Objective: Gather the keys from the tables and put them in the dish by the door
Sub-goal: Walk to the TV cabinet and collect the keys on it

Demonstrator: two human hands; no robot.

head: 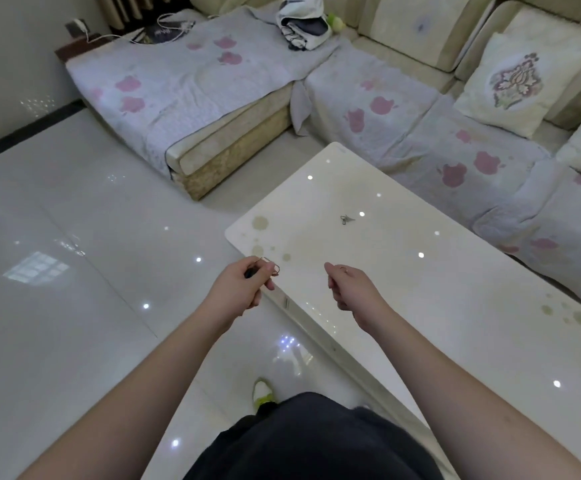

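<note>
A small metal key (346, 220) lies on the glossy white coffee table (420, 306), toward its far end. My left hand (244, 282) hovers at the table's near left corner, closed on a dark-headed key with a thin wire ring (272, 265) sticking out above the fingers. My right hand (349, 287) is over the table's near edge, fingers curled loosely with nothing seen in them, well short of the key on the table. No dish or door is in view.
An L-shaped sofa (420, 109) with a lilac cover wraps the table's far and right sides, with cushions (511, 84) and a bag (303, 26) on it. Shiny tiled floor (74, 271) spreads to the left. My foot (263, 393) stands beside the table.
</note>
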